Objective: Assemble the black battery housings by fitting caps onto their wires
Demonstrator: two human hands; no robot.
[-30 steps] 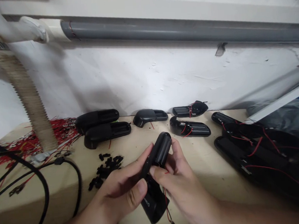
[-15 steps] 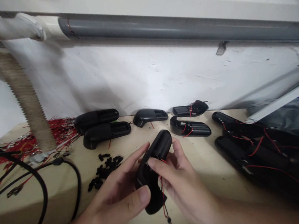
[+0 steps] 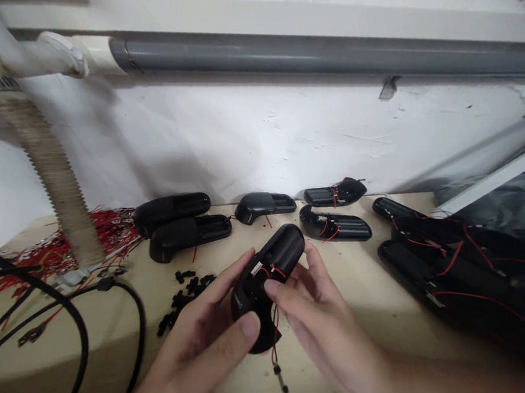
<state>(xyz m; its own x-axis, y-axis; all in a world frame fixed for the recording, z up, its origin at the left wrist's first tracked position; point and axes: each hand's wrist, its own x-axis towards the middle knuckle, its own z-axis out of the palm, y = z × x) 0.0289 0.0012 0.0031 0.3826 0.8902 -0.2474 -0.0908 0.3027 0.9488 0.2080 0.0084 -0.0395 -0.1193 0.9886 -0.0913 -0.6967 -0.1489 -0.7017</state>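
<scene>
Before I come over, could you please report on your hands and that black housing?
Left hand and right hand both holding black housing; open side showing; red and black leads hanging below; small black parts near left hand.

Black housing [image 3: 280, 254] turned — hollow [image 3: 254, 287] more exposed, dangling lead [image 3: 277, 371] shifted left

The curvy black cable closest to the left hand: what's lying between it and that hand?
Small black pieces lie scattered on the tabletop between the black cable and the left hand; the head view shows this.
</scene>
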